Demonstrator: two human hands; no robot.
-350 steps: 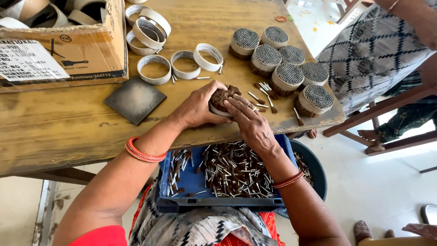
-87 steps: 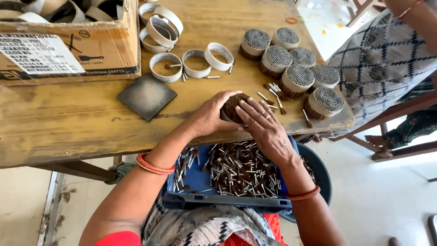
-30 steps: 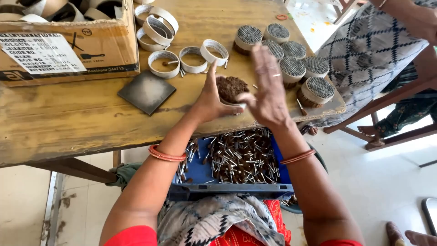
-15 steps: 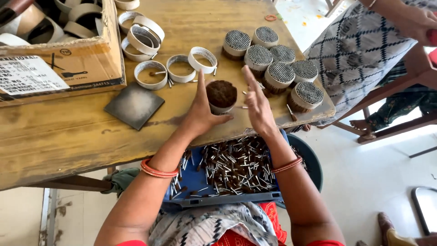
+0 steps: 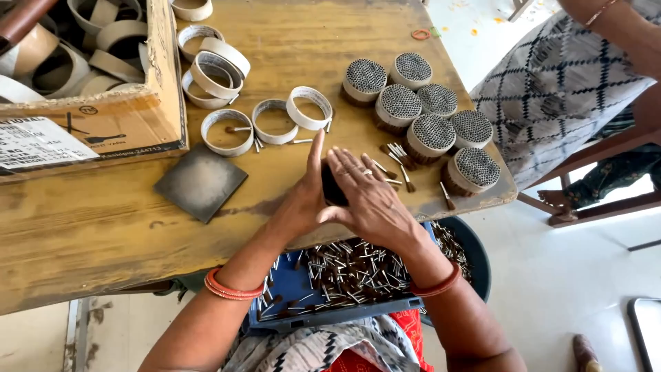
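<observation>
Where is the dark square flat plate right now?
In the head view, the dark square flat plate lies on the wooden table, left of the left hand, below the cardboard box.

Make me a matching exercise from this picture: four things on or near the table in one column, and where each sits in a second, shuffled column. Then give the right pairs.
Things
1. dark square plate
2. cardboard box
3. blue tray of small sticks
4. filled rings

Places
A. on the person's lap, below the table edge
B. clustered at the table's right end
C. far left corner of the table, holding empty rings
D. flat on the table, just in front of the box

Pairs: 1-D, 2-C, 3-A, 4-B
</observation>
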